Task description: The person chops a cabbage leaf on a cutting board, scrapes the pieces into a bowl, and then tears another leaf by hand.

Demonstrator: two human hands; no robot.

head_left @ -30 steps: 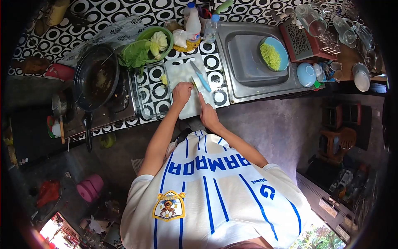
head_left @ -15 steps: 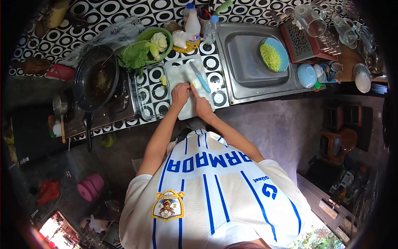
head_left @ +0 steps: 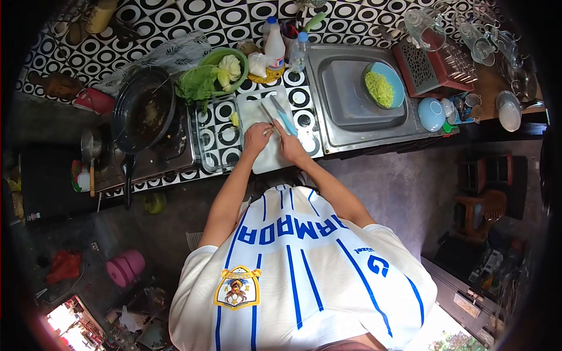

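Observation:
On the white cutting board point(head_left: 269, 159), my right hand point(head_left: 291, 146) is closed on the handle of a knife point(head_left: 267, 113), whose blade points away from me. Beside it, my left hand point(head_left: 256, 138) has its fingers bent together over the board, around something too small to make out. A second knife with a blue handle point(head_left: 285, 119) lies on the board just right of the first blade. Small yellow-green scraps point(head_left: 235, 119) are at the board's left edge. Behind and to the left, a green basin point(head_left: 218, 57) holds leafy greens point(head_left: 198, 83) and a pale cabbage piece point(head_left: 230, 66).
To the left a black wok point(head_left: 144, 111) sits on the stove. A metal sink point(head_left: 328, 131) on the right holds a grey basin and a blue bowl point(head_left: 398, 76) of shredded greens. Bottles point(head_left: 274, 47) stand behind the board; glasses and a dish rack point(head_left: 417, 69) are further right.
The view has shifted slightly. The held knife's blade and my right hand have moved a little relative to the blue-handled knife, and my hands are slightly further apart.

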